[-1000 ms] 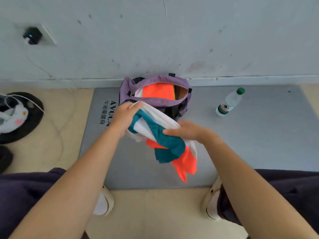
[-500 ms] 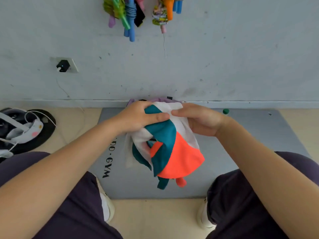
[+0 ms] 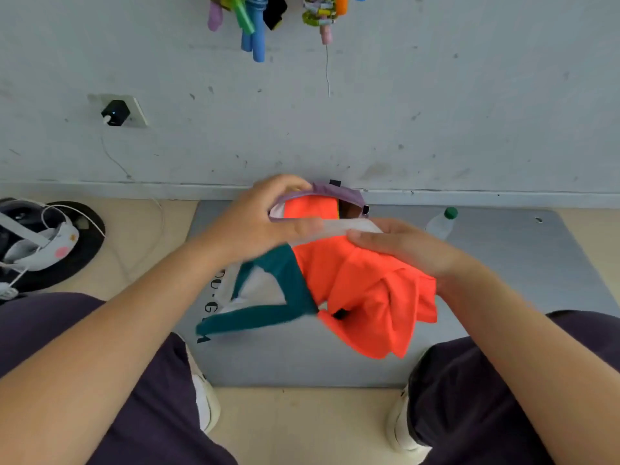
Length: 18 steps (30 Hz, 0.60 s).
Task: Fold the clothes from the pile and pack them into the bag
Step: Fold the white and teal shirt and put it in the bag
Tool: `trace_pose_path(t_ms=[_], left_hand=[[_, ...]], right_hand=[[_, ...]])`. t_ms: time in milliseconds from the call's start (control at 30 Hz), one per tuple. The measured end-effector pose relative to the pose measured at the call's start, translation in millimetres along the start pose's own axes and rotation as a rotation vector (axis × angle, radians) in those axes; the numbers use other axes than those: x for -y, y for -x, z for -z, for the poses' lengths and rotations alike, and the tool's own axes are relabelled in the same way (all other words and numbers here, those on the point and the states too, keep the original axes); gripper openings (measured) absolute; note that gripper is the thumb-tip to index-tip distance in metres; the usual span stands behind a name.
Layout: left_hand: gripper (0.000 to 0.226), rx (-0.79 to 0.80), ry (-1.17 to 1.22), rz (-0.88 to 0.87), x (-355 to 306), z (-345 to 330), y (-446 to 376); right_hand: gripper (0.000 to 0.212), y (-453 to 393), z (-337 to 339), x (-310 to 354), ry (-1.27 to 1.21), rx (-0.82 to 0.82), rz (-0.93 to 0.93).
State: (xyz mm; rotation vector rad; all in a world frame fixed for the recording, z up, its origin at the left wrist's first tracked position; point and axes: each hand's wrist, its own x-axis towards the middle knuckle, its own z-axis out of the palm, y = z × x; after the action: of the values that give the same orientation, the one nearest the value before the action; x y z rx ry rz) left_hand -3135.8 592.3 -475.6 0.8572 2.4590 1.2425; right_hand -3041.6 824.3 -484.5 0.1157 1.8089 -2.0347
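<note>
I hold a garment [image 3: 365, 290] of orange, teal and white cloth in the air above the grey mat [image 3: 520, 270]. My left hand [image 3: 258, 223] grips its white top edge at the left, and my right hand [image 3: 402, 245] holds the same edge at the right. The orange part hangs bunched below my right hand; teal strips trail down to the left. Behind my hands the purple bag [image 3: 339, 193] stands open against the wall, with orange cloth [image 3: 310, 208] showing inside. My left hand covers the bag's left end.
A plastic bottle with a green cap [image 3: 443, 221] lies on the mat right of the bag. A black round base with white cables [image 3: 50, 243] sits at the far left. Coloured items [image 3: 255, 18] hang on the wall above. My knees and white shoes [image 3: 204, 397] frame the mat's near edge.
The garment has been spread out between my hands: the orange part now hangs to the right and the teal strips to the left. My hands moved apart, uncovering the bag's opening.
</note>
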Motion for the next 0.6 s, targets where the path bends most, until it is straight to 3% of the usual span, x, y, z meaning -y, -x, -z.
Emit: trace_pose_path(t_ms=[67,133,367,467,600], left_hand=[[0.075,0.199,0.056,-0.025,-11.3,-24.2,9.7],[0.085,0.291,0.08,0.003,-13.9,-47.9,16.2],[0.064,0.142,0.013,0.041,-7.6,-46.4,4.5],[0.042,0.065,0.04,0.075,-2.3,-37.3,3.1],[0.041,-0.024,0.214,0.239,6.9,-27.9,1.1]], right_hand=[[0.021,-5.4,-11.2,-4.3,-0.105,0.035,-0.036],[0.024,-8.7,-17.8,-6.0,-0.163,0.08,-0.085],[0.041,-9.5,-8.6,0.6,-0.18,0.206,-0.124],[0.058,-8.9,-0.7,9.0,-0.179,0.207,-0.055],[0.085,-3.0,13.4,17.1,-0.098,0.136,0.044]])
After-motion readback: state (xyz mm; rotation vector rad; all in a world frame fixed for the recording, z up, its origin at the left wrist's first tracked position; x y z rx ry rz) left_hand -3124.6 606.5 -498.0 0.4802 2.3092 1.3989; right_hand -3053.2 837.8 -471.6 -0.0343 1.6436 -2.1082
